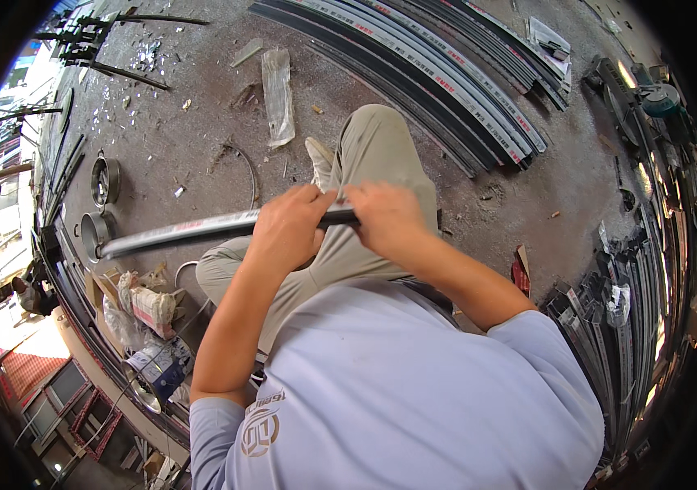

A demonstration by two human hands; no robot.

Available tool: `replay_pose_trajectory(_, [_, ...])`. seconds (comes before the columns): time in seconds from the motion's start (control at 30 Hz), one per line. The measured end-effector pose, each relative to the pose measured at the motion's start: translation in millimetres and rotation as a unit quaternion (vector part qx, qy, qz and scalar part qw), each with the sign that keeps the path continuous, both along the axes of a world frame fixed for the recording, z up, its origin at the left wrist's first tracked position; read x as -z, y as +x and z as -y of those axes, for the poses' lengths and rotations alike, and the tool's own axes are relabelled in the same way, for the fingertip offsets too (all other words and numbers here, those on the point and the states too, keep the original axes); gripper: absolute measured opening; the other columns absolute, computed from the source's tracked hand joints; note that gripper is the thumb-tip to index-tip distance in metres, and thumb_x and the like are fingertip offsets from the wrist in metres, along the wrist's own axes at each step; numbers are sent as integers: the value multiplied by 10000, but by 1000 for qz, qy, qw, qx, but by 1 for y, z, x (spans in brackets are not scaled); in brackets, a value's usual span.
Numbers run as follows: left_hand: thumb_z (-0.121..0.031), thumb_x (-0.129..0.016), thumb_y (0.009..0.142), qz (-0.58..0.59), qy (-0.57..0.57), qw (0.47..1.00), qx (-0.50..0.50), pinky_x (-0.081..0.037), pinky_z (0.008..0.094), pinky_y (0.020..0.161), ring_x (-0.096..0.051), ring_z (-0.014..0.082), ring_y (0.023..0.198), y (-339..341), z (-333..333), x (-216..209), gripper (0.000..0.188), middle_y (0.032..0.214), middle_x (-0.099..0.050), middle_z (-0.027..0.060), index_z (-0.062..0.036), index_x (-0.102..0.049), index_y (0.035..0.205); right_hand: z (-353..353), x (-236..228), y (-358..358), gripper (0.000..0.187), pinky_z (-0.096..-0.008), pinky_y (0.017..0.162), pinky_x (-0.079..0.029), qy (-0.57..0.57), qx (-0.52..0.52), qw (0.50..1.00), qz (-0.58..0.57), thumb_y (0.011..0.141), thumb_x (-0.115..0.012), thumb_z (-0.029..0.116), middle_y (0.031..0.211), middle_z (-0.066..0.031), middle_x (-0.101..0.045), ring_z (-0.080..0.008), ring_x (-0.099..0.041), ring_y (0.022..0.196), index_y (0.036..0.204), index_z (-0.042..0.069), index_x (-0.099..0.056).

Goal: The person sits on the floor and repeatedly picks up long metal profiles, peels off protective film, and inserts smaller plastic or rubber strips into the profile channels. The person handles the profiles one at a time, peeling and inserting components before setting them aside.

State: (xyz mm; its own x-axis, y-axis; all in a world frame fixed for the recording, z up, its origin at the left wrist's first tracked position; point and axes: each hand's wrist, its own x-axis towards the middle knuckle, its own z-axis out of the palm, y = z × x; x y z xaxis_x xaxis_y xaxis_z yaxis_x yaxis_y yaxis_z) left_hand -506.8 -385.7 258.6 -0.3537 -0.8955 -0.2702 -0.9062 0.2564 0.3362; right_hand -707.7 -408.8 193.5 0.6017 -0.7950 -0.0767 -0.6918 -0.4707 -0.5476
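A long dark metal profile (177,233) with a pale printed film along its upper face lies across my lap, its far end reaching out to the left. My left hand (287,224) is closed over it near its right end. Close beside, my right hand (385,216) grips that right end, with the fingers bent round it. The two thumbs nearly meet above the profile. My fingertips are partly hidden beneath it, and the tip inside my right hand does not show.
Several film-covered profiles (446,82) lie on the floor ahead. A clear plastic wrapper (278,98) is left of them. Two round metal rings or pans (106,181) sit at the left, near wrapped packages (152,306). More profiles (610,302) are stacked at right, below a green-bodied machine (660,100).
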Motion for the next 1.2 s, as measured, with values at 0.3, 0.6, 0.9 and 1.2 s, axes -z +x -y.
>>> replay_pose_trajectory(0.3, [-120, -798, 854, -62, -283, 948, -135, -486, 469, 1062, -604, 362, 1236, 52, -22, 2, 417, 1315, -648, 132, -85, -720, 1262, 102, 4, -81, 432, -460, 853, -562, -30, 224, 969, -102, 937, -717, 491, 1044, -129, -728, -321, -714, 1028, 1150, 116, -730])
replay_pose_trajectory(0.6, [-237, -705, 984, 86, -153, 901, -397, -411, 490, 1122, -527, 395, 1320, 193, -211, 130, 333, 1379, -611, 197, -62, -711, 1268, 139, 111, -167, 660, -485, 990, -527, 33, 284, 938, -195, 934, -677, 604, 1207, -215, -732, -387, -686, 1148, 1306, 59, -698])
replay_pose_trajectory(0.9, [-299, -651, 1014, 99, -192, 829, -516, -353, 487, 1167, -487, 408, 1367, 190, -248, 169, 421, 1463, -546, 219, -89, -644, 1379, 96, 228, -151, 733, -496, 1007, -527, 112, 279, 936, -183, 912, -666, 658, 1232, -249, -715, -406, -670, 1191, 1302, 38, -696])
replay_pose_trajectory(1.2, [-331, -697, 954, 82, -200, 816, -536, -348, 508, 1183, -455, 411, 1380, 209, -225, 172, 444, 1465, -543, 207, -102, -685, 1334, 100, 385, -227, 425, -514, 825, -574, 51, 252, 945, -203, 900, -712, 521, 1125, -144, -712, -388, -700, 1062, 1034, 119, -742])
